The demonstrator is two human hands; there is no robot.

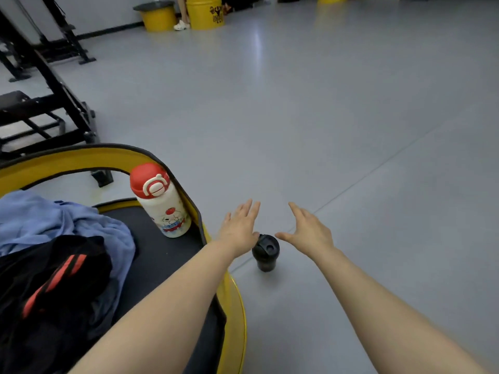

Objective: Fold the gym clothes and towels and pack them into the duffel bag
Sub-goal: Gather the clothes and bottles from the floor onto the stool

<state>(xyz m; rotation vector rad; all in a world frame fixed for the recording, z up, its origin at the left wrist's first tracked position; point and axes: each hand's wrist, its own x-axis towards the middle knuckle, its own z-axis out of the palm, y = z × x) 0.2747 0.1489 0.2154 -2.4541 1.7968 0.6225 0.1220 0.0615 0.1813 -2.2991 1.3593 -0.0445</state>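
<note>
Both forearms are stretched fwd over the floor; left hand [239, 228] and right hand [307, 230] are held flat, fingers straight, nothing gripped. Black cup [265, 252] is seen below them. Blue towel [54, 222] and black garment [51, 276] are heaped on yellow-rimmed trampoline [235, 306], w/ bottle [162, 203] at its far edge.

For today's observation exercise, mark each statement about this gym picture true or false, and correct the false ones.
1. Both hands, left hand and right hand, are open and hold nothing. True.
2. The black cup stands on the round trampoline. False: it stands on the grey floor.
3. The red-capped bottle lies on its side. False: it stands upright.
4. A blue towel lies bunched beside black clothing with red stripes. True.
</note>
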